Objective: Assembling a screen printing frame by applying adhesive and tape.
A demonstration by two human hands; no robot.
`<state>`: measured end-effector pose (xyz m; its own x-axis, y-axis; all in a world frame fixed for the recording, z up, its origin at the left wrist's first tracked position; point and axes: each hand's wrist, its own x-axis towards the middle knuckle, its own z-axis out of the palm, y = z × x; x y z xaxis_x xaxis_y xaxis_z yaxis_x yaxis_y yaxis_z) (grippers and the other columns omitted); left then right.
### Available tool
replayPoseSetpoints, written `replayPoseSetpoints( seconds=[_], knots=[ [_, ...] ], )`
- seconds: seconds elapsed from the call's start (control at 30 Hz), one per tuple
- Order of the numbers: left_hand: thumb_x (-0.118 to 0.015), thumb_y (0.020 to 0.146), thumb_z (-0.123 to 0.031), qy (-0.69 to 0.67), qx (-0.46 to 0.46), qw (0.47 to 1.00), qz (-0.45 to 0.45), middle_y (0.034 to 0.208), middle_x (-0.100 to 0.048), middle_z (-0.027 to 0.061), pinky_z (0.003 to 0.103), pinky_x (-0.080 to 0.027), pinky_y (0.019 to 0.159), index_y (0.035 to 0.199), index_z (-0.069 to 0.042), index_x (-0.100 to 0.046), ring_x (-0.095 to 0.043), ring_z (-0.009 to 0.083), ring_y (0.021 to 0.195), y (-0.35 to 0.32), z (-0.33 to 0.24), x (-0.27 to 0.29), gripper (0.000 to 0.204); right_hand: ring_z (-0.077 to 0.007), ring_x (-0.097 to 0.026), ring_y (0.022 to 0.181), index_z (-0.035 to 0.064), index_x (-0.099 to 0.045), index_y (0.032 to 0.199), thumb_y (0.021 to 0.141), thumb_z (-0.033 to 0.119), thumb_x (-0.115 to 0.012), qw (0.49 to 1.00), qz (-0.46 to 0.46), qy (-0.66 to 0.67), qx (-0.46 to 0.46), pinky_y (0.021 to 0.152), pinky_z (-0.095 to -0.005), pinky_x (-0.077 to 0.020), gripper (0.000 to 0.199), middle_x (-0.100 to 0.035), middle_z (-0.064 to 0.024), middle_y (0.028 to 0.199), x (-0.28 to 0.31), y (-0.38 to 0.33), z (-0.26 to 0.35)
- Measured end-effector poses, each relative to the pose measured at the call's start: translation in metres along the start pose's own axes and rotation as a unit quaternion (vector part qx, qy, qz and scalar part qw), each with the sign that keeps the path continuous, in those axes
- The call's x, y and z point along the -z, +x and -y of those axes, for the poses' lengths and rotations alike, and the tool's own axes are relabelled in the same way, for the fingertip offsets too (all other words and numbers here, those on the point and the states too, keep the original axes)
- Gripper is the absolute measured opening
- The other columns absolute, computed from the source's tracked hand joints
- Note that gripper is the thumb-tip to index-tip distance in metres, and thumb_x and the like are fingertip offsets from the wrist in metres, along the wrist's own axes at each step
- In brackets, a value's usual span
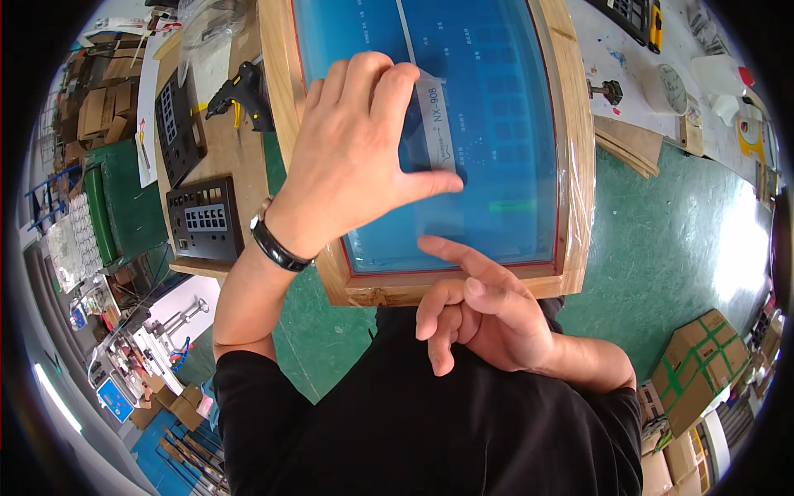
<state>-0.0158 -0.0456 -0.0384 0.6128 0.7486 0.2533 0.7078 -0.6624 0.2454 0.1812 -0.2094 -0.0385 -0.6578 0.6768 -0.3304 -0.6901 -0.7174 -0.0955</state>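
Note:
A silk-screen printing frame (576,165) with a wooden border and a blue mesh (504,124) lies in front of me. My left hand (351,157), with a black-strapped watch at the wrist, is over its left half. The thumb points right, well apart from the bent fingers, and nothing shows in its grip. Beside those fingers a pale, translucent strip (432,116) lies along the mesh; whether the fingertips touch it I cannot tell. My right hand (488,310) hovers at the frame's near edge, index finger stretched toward the mesh, the others loosely bent, holding nothing.
Left of the frame, a black glue gun (241,97) and black panels with cutouts (207,219) rest on a wooden board. At right, a white table (633,83) carries a round tub (664,89) and a tape measure (751,136). A taped cardboard box (701,368) sits on the green floor.

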Motion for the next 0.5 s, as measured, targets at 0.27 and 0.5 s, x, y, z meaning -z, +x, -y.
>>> replayPoseSetpoints(
  seconds=[0.27,0.5],
  knots=[
    [-0.100,0.063,-0.047,0.022,0.040,0.999,-0.004,0.122,-0.055,0.0121,0.043,-0.048,0.098,0.129,-0.004,-0.056,-0.058,0.0323,0.109,0.005,-0.001,0.001,0.090,-0.0273,-0.070,0.078,-0.0004,-0.036,0.158,0.113,0.013,-0.051,0.990,0.051,-0.132,-0.011,0.072,-0.0321,-0.0574,0.050,-0.069,-0.0212,0.103,0.000,-0.001,0.003],
    [-0.097,0.072,-0.050,0.042,0.039,0.998,-0.017,0.116,-0.058,0.0121,0.041,-0.051,0.094,0.123,-0.003,-0.058,-0.060,0.0316,0.103,0.028,0.024,-0.003,0.079,-0.0221,-0.067,0.083,-0.0014,-0.045,0.151,0.112,0.006,-0.050,0.985,0.055,-0.163,0.014,0.076,-0.0310,-0.0569,0.040,-0.069,-0.0181,0.102,0.003,-0.007,0.001]
  ],
)
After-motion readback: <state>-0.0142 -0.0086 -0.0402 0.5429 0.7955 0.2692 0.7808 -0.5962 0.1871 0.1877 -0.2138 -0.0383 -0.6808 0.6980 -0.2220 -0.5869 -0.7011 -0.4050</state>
